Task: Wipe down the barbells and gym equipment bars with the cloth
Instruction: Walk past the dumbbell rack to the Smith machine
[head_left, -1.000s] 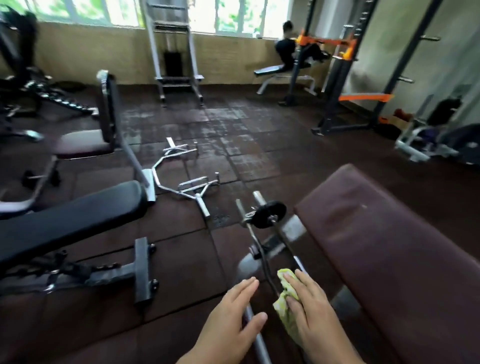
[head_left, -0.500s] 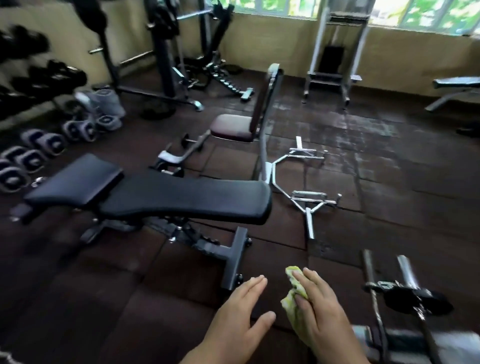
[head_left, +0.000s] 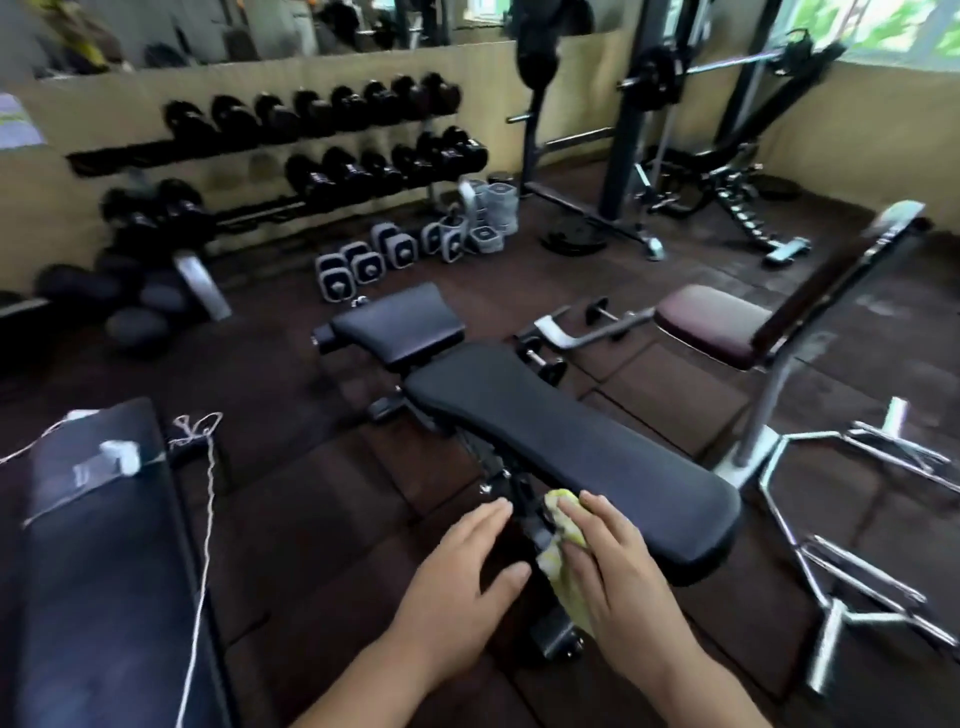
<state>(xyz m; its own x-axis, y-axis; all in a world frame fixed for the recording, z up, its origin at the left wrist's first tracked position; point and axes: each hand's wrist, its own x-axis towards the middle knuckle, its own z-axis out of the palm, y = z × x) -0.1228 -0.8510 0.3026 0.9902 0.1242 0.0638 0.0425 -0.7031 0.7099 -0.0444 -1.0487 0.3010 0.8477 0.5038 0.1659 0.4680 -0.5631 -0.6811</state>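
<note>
My right hand (head_left: 621, 577) holds a crumpled yellow-green cloth (head_left: 563, 551) in front of me, above the near end of a black padded bench (head_left: 571, 447). My left hand (head_left: 462, 582) hovers beside it with fingers straight, holding nothing. A chrome hex bar (head_left: 852, 525) lies on the floor at the right. A loaded barbell (head_left: 727, 65) sits in a black rack at the far right.
A dumbbell rack (head_left: 322, 150) lines the far wall, with grey dumbbells (head_left: 395, 249) on the floor before it. A maroon seat with an upright back (head_left: 717, 327) stands at the right. Another dark bench (head_left: 98, 545) with a white cord is at the near left.
The view has swung left, away from the maroon bench and its short barbell, toward the dumbbell rack. Both hands keep their pose, the cloth still in my right hand.
</note>
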